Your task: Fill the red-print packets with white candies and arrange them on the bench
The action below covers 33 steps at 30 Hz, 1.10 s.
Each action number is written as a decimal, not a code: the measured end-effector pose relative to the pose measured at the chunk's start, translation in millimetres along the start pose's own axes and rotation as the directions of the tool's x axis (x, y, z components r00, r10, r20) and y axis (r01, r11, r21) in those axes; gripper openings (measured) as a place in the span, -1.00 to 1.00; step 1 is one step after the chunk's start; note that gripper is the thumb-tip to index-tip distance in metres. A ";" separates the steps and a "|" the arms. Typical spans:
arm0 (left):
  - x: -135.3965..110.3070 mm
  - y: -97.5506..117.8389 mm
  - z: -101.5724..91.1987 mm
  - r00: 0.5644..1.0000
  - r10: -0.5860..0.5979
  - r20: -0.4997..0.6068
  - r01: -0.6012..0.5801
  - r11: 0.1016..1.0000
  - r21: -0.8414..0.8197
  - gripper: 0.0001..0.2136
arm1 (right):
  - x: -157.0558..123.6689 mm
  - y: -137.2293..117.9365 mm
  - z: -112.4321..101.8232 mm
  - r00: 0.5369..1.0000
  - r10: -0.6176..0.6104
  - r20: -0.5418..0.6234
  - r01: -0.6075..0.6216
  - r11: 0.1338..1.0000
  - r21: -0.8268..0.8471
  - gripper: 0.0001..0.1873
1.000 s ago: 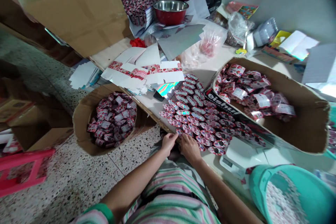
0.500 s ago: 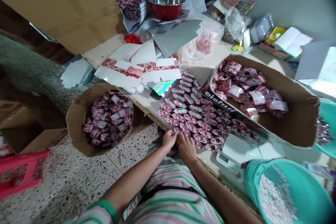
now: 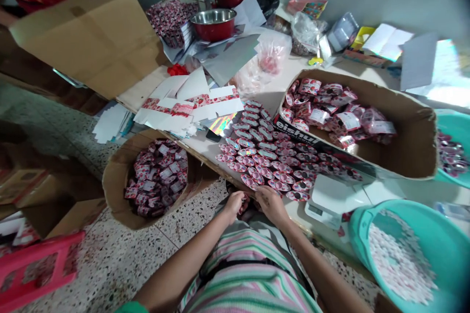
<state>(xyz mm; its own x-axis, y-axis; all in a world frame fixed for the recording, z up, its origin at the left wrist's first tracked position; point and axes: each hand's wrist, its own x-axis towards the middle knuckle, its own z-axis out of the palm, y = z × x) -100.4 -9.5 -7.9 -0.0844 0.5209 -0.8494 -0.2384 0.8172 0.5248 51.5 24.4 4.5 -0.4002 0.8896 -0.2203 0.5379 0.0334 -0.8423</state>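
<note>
My left hand (image 3: 234, 207) is closed around a small strawberry-printed pack (image 3: 243, 202), held just off the table's front edge. Much of that pack is hidden by the fingers. My right hand (image 3: 270, 204) is a little to the right, at the table edge. Its fingers are bent and partly apart, beside the nearest of the standing packs, and I see nothing held in them. Many such pink and red packs (image 3: 282, 177) stand upright in close rows on the table, several with a round pink or dark piece showing in the open top.
Left of the table stands a carton (image 3: 115, 195) of filled packs. An open box (image 3: 404, 156) with more packs sits behind the rows. At right are a white scale (image 3: 323, 200) and a teal tub (image 3: 362, 234) with small pale pieces. Printed sheets (image 3: 216, 107) lie at back left.
My hands have drawn apart and back from the rows; the left now holds a pack below the table edge. The view has shifted, and a person in red shows at upper left.
</note>
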 end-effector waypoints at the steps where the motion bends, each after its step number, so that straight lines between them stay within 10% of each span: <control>1: -3.5 -1.6 3.7 1.000 0.017 0.022 -0.018 1.000 0.019 -0.80 | -6.0 0.7 -2.8 0.999 0.040 0.013 -0.041 0.998 0.050 -0.67; 7: -17.6 -9.9 30.9 0.908 0.399 0.130 -0.417 0.822 0.388 -0.86 | -34.7 7.5 -8.1 0.968 0.241 0.069 -0.249 0.894 0.372 -0.61; 13: -27.7 -15.5 56.2 0.836 0.453 0.310 -0.548 0.644 0.534 -0.94 | -55.9 28.5 -16.5 0.935 0.353 0.040 -0.289 0.691 0.663 -0.57; 33: 5.1 18.0 113.7 0.817 0.413 0.402 -0.553 0.759 0.344 -0.71 | -48.6 48.2 -63.7 0.883 0.436 -0.177 -0.123 0.578 0.807 -0.59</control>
<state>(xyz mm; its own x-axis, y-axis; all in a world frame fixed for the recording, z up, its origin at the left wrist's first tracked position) 4.9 35.8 3.5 0.2217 0.8627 -0.4546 0.1988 0.4165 0.8872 144.2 11.8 6.0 0.0127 0.8804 -0.4741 -0.2384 -0.4578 -0.8565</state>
